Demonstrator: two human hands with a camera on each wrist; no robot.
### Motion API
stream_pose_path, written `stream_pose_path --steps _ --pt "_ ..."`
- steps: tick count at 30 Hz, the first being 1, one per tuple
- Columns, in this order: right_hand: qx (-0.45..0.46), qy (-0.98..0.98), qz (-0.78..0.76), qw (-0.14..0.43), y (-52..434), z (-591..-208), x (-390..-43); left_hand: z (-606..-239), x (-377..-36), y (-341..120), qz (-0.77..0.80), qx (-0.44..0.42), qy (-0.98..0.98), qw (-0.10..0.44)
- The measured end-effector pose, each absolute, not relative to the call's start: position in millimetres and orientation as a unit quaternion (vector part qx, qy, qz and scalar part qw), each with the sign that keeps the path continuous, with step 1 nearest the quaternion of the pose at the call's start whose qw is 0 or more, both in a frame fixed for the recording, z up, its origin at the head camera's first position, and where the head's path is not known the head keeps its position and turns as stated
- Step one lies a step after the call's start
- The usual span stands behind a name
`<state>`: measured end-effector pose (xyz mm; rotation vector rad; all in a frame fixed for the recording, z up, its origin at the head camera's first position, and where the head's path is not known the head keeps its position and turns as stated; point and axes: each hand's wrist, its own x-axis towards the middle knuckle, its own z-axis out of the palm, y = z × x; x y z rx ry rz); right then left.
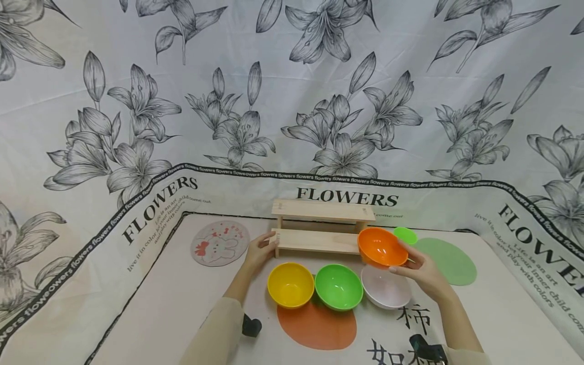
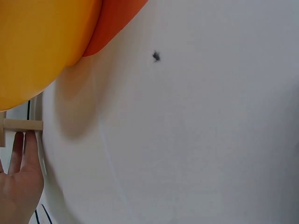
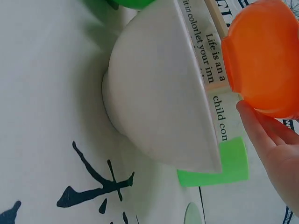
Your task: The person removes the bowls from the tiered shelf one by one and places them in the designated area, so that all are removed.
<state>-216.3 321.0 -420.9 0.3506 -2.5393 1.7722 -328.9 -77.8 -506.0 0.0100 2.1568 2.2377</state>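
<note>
The right hand [image 1: 422, 271] holds its grip clamped on the orange bowl [image 1: 381, 247] above the white bowl [image 1: 386, 288]; the left hand [image 1: 260, 249], fingers straight, touches the wooden shelf [image 1: 319, 241]

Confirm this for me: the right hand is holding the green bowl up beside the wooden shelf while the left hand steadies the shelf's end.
Not quite. In the head view the right hand holds the orange bowl, not the green one; the green bowl sits on the table. The left hand does touch the wooden shelf.
</note>
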Motion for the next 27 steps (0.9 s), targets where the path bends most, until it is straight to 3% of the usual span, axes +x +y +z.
stream_pose_path --steps 20,27 --pt "0.038 -0.844 0.533 0.045 370 -439 -186 -504 -326 -77 0.717 0.008 0.697 0.01" --pt "-0.023 -0.86 0.508 0.052 384 -451 -175 -482 -313 -78 0.72 0.014 0.693 0.031"
